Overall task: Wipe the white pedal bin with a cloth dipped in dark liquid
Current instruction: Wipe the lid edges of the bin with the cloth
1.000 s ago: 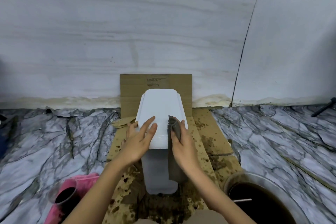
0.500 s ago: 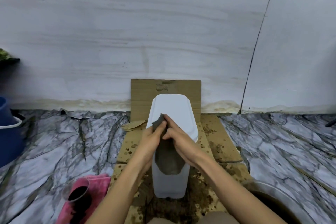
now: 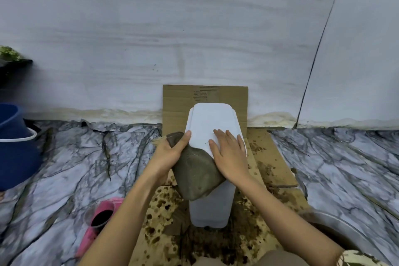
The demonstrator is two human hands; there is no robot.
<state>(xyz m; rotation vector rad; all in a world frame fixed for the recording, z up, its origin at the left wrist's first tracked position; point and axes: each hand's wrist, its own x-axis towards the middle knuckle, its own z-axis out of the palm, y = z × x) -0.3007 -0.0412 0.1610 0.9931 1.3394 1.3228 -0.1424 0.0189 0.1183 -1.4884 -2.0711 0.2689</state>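
So the white pedal bin (image 3: 212,179) stands upright on a sheet of brown cardboard (image 3: 267,164) spread over the marble-pattern floor (image 3: 86,168), right up at the cardboard's far edge where another piece leans against the pale wall (image 3: 194,28). The cardboard near the bin's base is covered in dark brown splatter. The left hand (image 3: 167,154) has its fingers (image 3: 183,140) closed on the top corner of a dark, wet-looking cloth (image 3: 194,175), thumb resting against the left edge of the lid. The cloth drapes down over the near left part of the lid and the front face of the bin. The right hand (image 3: 230,153) lies flat on the lid with its fingers spread wide, holding nothing, heel of the palm touching the cloth's right edge. Off the cardboard's near left corner there's a pink cloth (image 3: 92,235) on the floor with a small cup of dark liquid (image 3: 99,218) sitting on it. At the near right a big metal basin (image 3: 341,229) pokes in, mostly hidden behind the right arm. A blue bucket (image 3: 15,147) with a white handle sits at the far left of the floor, well apart from everything else.
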